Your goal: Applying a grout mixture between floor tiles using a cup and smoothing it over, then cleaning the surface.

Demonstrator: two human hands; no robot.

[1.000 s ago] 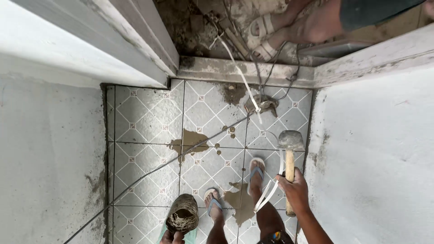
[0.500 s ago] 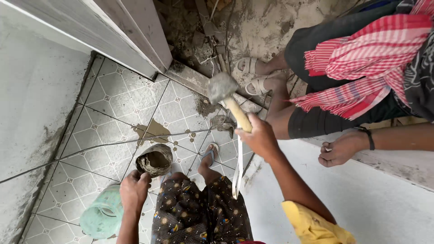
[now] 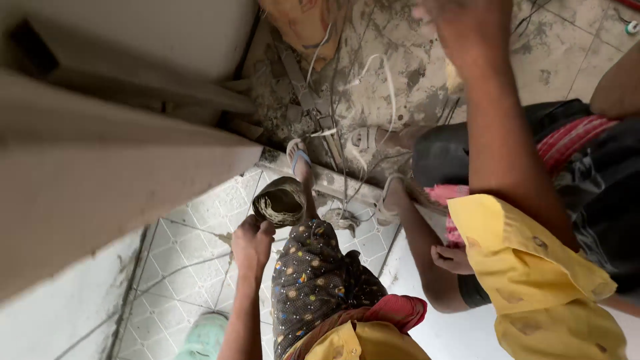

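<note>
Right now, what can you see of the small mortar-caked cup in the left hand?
The cup is small and round, its wall and rim smeared with grey, wet-looking mortar in streaks. It is tilted, with the dark open mouth turned up toward the camera. The left hand grips it from below at its lower edge. It hangs above the patterned floor tiles, beside the person's patterned trouser leg. Its material under the mortar cannot be told.

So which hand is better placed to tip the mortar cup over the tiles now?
Left, probably. The left hand already grips the cup from below, directly above the tiles. The right hand is raised far away at the frame's top, blurred, over the rough floor.
</note>
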